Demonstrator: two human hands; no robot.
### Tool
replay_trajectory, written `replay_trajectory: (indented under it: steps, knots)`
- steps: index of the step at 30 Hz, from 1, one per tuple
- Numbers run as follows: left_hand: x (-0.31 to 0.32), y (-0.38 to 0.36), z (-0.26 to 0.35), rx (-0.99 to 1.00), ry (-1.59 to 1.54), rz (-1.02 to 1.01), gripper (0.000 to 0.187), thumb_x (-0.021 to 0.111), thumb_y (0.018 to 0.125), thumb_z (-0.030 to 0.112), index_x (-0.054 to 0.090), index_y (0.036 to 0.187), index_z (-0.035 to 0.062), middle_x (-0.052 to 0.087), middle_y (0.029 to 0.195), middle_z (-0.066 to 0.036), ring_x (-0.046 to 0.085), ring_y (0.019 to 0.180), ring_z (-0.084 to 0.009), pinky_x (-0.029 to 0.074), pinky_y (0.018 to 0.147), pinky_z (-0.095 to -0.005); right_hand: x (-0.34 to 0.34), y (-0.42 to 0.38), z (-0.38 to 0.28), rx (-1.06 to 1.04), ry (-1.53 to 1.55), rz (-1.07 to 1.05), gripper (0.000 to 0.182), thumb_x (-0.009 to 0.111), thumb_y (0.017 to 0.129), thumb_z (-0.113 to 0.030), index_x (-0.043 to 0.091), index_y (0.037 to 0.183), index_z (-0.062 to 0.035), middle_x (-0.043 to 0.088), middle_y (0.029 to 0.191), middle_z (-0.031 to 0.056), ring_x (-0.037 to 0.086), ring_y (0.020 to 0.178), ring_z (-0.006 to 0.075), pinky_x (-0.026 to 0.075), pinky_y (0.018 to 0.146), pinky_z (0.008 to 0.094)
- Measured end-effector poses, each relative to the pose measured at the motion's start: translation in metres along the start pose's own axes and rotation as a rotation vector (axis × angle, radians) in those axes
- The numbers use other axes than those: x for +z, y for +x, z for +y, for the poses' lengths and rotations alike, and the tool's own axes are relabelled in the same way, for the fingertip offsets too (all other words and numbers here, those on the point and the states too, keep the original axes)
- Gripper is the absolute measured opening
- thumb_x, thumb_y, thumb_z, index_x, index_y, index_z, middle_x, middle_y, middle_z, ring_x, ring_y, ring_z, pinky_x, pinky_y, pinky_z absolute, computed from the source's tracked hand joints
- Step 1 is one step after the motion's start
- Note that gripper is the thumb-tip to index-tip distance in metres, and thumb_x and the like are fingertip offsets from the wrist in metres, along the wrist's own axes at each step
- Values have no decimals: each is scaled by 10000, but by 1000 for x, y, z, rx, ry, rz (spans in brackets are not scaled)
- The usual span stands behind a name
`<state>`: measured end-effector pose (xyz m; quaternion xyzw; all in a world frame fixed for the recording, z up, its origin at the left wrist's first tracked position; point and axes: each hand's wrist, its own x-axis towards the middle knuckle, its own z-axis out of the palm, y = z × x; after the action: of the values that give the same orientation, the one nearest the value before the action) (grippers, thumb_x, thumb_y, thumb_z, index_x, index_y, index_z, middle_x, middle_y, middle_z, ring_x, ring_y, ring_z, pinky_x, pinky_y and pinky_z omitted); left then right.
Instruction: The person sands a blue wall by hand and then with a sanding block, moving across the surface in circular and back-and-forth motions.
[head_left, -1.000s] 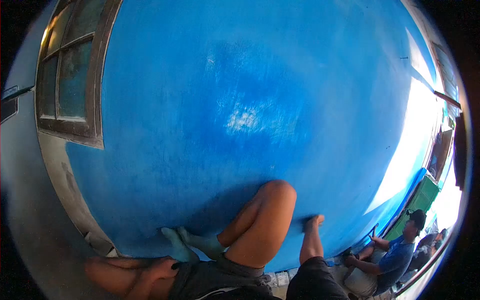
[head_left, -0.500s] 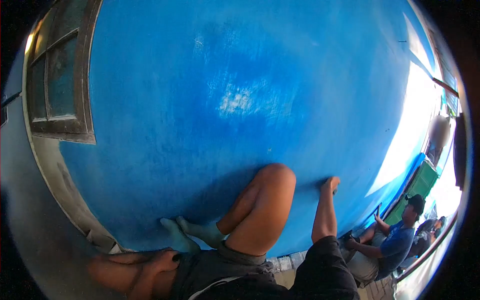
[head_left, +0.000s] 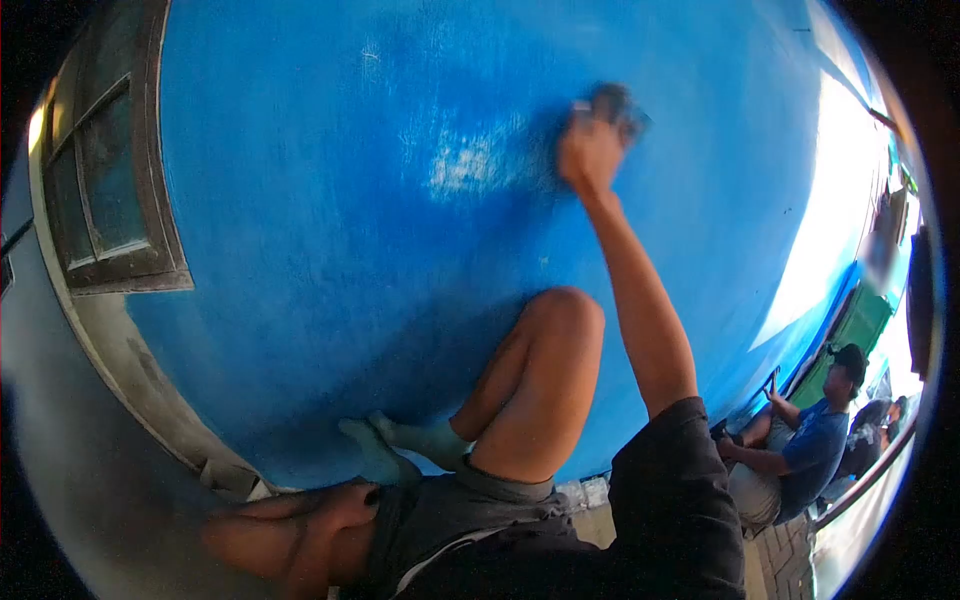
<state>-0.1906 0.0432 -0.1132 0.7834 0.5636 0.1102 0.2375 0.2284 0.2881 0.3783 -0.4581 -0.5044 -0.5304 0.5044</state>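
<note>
My right hand (head_left: 590, 155) is raised at the upper middle, its fingers closed round a dark, blurred object (head_left: 618, 108) held against the blue wall (head_left: 300, 200). A pale, shiny patch of the wall (head_left: 475, 165) is to the left of that hand. Low in the view, my left hand (head_left: 345, 507) lies by my bent leg near my dark shorts, its fingers curled. A small black thing shows at its fingertips, too small to name.
My bent knee (head_left: 570, 310) and socked feet (head_left: 425, 440) are close to the wall. A wooden-framed window (head_left: 160, 170) is at the left. At the lower right a co-worker in a blue shirt (head_left: 815, 440) sits by the wall, near a green panel (head_left: 855, 325).
My right hand has moved from low beside my knee up and to the left across the wall. The view has shifted slightly. My left hand has stayed by my leg.
</note>
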Motion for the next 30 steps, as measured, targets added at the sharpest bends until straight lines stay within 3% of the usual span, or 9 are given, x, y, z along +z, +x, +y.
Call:
replay_trajectory:
  steps: [5, 9, 13, 15, 23, 25, 26, 28, 30]
  knots:
    - [-34, -12, 38, -95, -115, -120, 572, 602, 858, 322, 551, 1367, 65, 573, 1322, -231, 534, 1228, -403, 417, 1058, -442, -31, -41, -104, -649, 505, -172, 610, 461, 963, -409, 444, 1440, -30, 384, 1532, 175, 343, 1427, 315, 173, 1197, 509]
    - [-18, -11, 24, 7, -53, -14, 541, 603, 870, 272, 555, 1353, 34, 551, 1359, -224, 525, 1239, -400, 412, 1060, -444, -23, -27, -83, -691, 511, -170, 618, 452, 971, -416, 417, 1464, -45, 373, 1544, 161, 360, 1421, 303, 179, 1202, 491]
    - [-26, -8, 24, -10, -84, -83, 474, 607, 878, 231, 589, 1317, 53, 558, 1345, -220, 527, 1239, -396, 419, 1037, -445, -26, -2, -9, -290, 253, -99, 584, 395, 1007, -365, 369, 1491, -39, 367, 1539, 201, 317, 1439, 345, 178, 1201, 486]
    - [-22, -8, 21, 23, -99, -66, 448, 608, 882, 229, 605, 1300, 69, 572, 1322, -220, 537, 1228, -392, 426, 1024, -445, -22, -9, 41, -16, 394, -192, 629, 294, 1044, -403, 274, 1527, -1, 225, 1601, 212, 129, 1492, 411, 13, 1215, 525]
    - [-45, -10, 74, -62, -30, -33, 383, 616, 877, 141, 613, 1241, 25, 635, 1219, -242, 593, 1159, -423, 461, 987, -444, 8, -219, 209, 725, -84, 68, 483, 333, 1026, -290, 493, 1410, -45, 299, 1563, 246, 253, 1460, 405, 186, 1187, 515]
    - [-34, -3, 53, -28, -44, -28, 395, 616, 874, 136, 609, 1255, 30, 632, 1234, -238, 593, 1166, -417, 456, 1000, -440, -12, -288, 216, 868, -123, -33, 471, 336, 1024, -260, 499, 1412, -48, 274, 1566, 261, 241, 1454, 429, 233, 1175, 515]
    - [-29, -2, 44, 2, -65, -23, 409, 615, 871, 130, 605, 1269, 36, 629, 1249, -234, 593, 1173, -411, 451, 1013, -436, -31, -316, 223, 933, -353, -744, 495, 327, 1038, -296, 483, 1414, -15, 277, 1557, 277, 252, 1443, 437, 230, 1180, 499]
    - [-29, -2, 45, -7, -100, -35, 406, 620, 884, 167, 608, 1266, 29, 630, 1241, -231, 594, 1158, -410, 460, 987, -429, -35, -401, 209, 1239, -17, -215, 493, 327, 1046, -303, 534, 1341, 33, 417, 1480, 264, 423, 1342, 425, 250, 1172, 508]
    - [-28, 0, 41, -17, -135, -44, 409, 625, 896, 204, 611, 1262, 21, 631, 1234, -228, 595, 1143, -410, 468, 960, -422, 20, -564, 243, 1327, -408, -740, 360, 334, 1066, -276, 626, 1184, -102, 636, 1122, 77, 566, 1080, 224, 360, 1102, 390]
